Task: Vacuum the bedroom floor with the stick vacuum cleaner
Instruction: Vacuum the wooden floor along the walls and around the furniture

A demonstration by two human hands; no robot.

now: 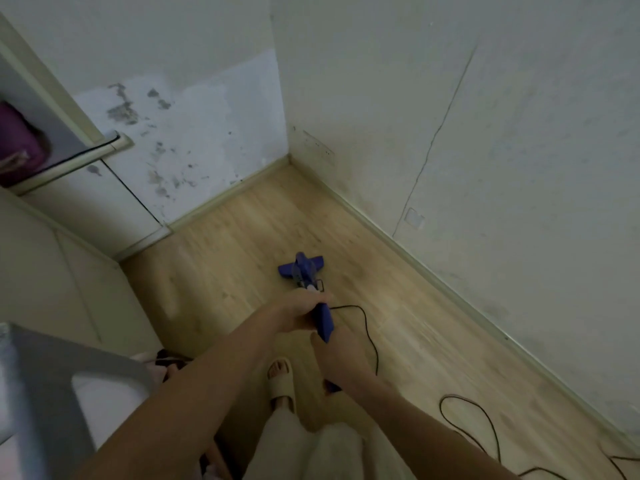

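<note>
Vacuum cleaner (304, 271), one only, a blue stick model, sits near the middle of the frame with its wide head flat on the wooden floor (242, 244), short of the corner where two stained walls meet. Its blue handle (323, 322) slants back toward the lower middle. One black cord (367, 327) leaves the handle, curves down to the right and lies in loops along the lower right of the frame.

Two hands hold the handle, both arms reaching in from the bottom edge. The left hand (298, 315), higher on the handle, has its fingers curled round it. The right hand (337, 351) sits just below and grips the handle's lower end with its fingers wrapped under; the fingertips themselves are hidden.

One foot in a pale slipper (281, 381) stands on the floor between the two forearms, above light-coloured trouser legs. One white cabinet (69, 265) fills the left side, a purple item (17, 140) blurred in an opening at upper left. A grey and white object of unclear kind occupies the lower left corner.
</note>
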